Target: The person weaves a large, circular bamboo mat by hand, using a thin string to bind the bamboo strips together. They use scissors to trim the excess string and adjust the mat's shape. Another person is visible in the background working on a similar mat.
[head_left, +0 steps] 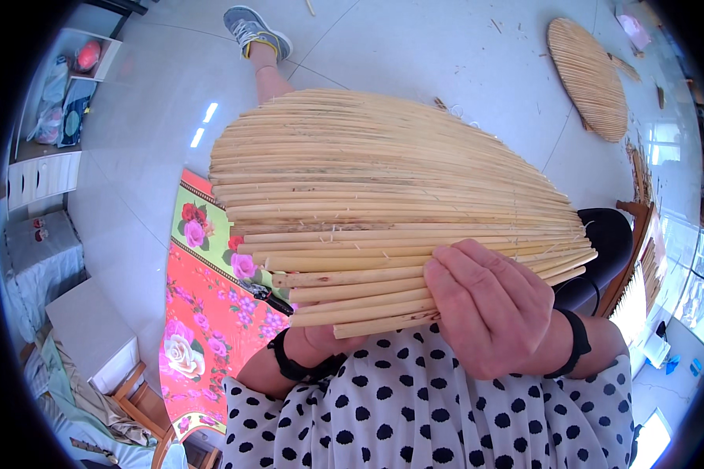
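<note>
A rounded mat of pale, dry stalks (383, 180), laid side by side and stitched together with thread, lies across my lap. Bits of thread stick up along its seams. Its near edge steps inward with shorter stalks toward me. My right hand (493, 309) is closed on that near edge at the right, its fingers bent and pressed together over the stalk ends. Whether a needle or thread is also between them cannot be made out. Beneath the near left edge is my left hand (332, 340); the mat hides its fingers.
A second round stalk mat (590, 78) lies on the tiled floor at the far right, with stalk scraps around it. Red floral cloth (211, 328) spreads at my left. Farther left stand shelves (43, 176) and a wooden stool (141, 399). A shoe (258, 35) shows beyond the mat.
</note>
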A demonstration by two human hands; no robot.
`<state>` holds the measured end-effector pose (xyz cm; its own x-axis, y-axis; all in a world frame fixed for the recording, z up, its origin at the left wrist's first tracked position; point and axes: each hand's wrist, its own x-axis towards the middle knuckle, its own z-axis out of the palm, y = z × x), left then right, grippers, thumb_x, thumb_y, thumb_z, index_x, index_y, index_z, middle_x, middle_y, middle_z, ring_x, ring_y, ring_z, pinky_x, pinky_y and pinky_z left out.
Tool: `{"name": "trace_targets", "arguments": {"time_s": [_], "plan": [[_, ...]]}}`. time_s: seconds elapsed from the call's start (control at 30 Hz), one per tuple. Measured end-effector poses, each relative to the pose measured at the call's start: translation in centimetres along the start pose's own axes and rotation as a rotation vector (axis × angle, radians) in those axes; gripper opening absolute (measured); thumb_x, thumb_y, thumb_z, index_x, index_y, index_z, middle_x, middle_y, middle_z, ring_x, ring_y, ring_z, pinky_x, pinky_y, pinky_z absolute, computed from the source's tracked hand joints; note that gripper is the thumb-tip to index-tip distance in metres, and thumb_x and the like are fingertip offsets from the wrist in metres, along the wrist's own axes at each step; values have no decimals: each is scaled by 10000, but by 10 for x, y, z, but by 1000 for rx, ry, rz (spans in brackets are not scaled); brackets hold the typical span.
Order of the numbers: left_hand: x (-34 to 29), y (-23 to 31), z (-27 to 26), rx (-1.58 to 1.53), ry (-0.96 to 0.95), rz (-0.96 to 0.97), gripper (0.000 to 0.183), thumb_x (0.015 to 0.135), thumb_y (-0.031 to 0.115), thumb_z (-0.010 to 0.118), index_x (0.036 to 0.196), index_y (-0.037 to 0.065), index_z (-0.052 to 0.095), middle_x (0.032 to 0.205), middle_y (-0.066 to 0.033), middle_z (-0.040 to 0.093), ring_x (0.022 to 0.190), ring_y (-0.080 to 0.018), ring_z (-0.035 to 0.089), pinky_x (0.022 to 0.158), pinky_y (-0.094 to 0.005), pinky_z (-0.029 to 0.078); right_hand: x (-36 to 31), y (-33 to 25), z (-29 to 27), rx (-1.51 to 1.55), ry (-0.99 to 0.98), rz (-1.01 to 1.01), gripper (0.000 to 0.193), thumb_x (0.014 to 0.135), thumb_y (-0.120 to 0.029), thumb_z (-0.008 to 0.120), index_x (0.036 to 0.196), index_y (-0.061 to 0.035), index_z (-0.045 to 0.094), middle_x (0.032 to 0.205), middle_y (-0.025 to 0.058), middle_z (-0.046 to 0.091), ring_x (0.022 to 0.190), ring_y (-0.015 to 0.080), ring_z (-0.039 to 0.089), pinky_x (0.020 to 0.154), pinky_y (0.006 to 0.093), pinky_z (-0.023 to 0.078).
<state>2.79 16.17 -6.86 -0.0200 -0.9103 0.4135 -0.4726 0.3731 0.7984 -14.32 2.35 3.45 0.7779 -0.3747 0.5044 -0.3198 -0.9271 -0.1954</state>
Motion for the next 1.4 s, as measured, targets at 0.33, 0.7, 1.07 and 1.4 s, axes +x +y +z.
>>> {"name": "trace_targets", "arguments": {"time_s": [0.33,0.7,1.07,1.4], "plan": [[0,-2,2,27,-5,0,433,922,122,580,1344,73,500,1343,-100,545,1184,-248,552,1023,-396,419,5,1,-3,26,5,9,224,632,-41,624,814,83,666,760,189,661,663,288,685,542,300,574],[3,-1,3,18,0,-12,397,905,123,585,1298,83,544,1302,-96,573,1155,-257,570,1016,-408,420,-1,1,-2,24,-8,-32,194,683,-76,618,819,58,655,807,183,645,724,283,660,594,312,569],[7,-1,3,22,3,-18,366,889,124,589,1253,93,588,1261,-92,600,1126,-266,587,1008,-420,421,-4,-1,0,29,-4,-23,200,683,-77,609,823,56,660,822,184,647,728,281,652,589,302,561],[1,2,3,38,21,-54,340,874,125,593,1211,102,629,1223,-89,625,1100,-274,603,1002,-431,422,-4,-1,-2,22,-7,-35,184,742,-61,589,844,74,664,822,186,652,729,279,650,602,308,565]]}}
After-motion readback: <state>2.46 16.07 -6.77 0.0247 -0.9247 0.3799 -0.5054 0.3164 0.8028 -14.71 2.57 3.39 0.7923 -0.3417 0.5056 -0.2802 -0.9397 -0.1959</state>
